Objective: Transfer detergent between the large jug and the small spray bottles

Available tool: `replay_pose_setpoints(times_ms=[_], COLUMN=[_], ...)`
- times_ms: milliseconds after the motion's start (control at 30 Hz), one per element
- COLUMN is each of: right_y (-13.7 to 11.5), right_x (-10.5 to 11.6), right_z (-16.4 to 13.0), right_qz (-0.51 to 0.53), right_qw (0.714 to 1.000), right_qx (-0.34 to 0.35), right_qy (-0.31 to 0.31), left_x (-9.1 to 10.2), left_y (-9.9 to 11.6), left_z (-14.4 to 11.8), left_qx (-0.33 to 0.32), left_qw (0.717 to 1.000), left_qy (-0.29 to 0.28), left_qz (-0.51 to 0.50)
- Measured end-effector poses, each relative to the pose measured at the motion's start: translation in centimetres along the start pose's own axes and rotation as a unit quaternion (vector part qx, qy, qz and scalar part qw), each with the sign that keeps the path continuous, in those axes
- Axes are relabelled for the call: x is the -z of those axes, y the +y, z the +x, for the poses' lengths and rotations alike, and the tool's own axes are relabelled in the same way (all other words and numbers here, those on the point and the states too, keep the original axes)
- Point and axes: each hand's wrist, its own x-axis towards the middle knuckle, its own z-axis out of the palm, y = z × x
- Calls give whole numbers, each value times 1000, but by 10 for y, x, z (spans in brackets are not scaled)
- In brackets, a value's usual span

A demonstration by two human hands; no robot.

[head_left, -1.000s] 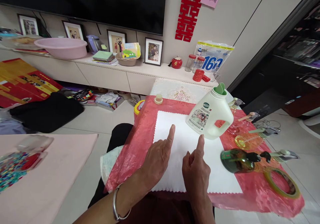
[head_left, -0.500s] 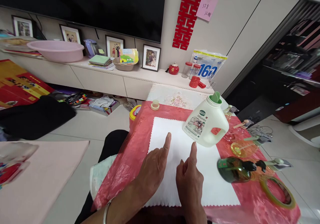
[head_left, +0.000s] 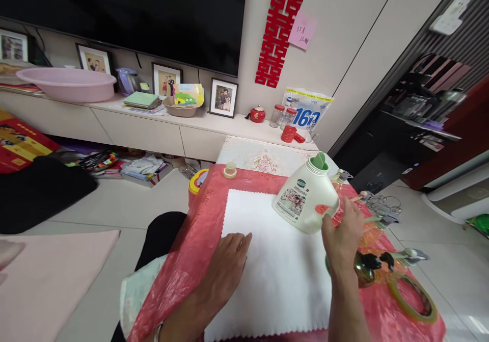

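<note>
A pale green detergent bottle [head_left: 310, 199] stands on the upper right part of a white scallop-edged mat [head_left: 267, 281]. Its mouth is uncapped, with a green pour spout showing. My right hand [head_left: 344, 232] is at the handle side of the bottle, thumb and fingers apart; whether it touches the handle I cannot tell. Over the left side of the mat is my left hand [head_left: 229, 260], back upward, its fingers loosely curled in with nothing visible in them. A cream cap [head_left: 229, 170] lies beyond the mat on the red plastic table cover [head_left: 202, 219].
Several pump bottles, one dark green [head_left: 364, 270], line the table's right side beside a roll of tape [head_left: 412, 298]. Behind the table, a low cabinet [head_left: 145, 128] holds a pink basin [head_left: 69, 84], picture frames, red-lidded jars and a red pot [head_left: 257, 113].
My right hand has moved right and forward from over the mat to the bottle's handle side, its fingers opening. My left hand has drawn back and curled its pointing finger. The view has shifted slightly.
</note>
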Motion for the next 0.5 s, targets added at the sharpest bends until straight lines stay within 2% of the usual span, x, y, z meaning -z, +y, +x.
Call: replay_pose_setpoints(times_ms=[133, 333, 500], right_y=[23, 52, 52], right_x=[-25, -55, -63], right_z=[19, 29, 41], right_qz=[30, 131, 239], right_qw=[997, 975, 956], right_qx=[-62, -177, -164], right_qy=[-34, -27, -50], left_x=[0, -5, -2], left_y=[-7, -17, -18], left_z=[-5, -9, -9], left_qx=[-2, -20, -1], left_qw=[1000, 999, 998], left_qy=[-8, 1, -53], left_qz=[-11, -45, -45])
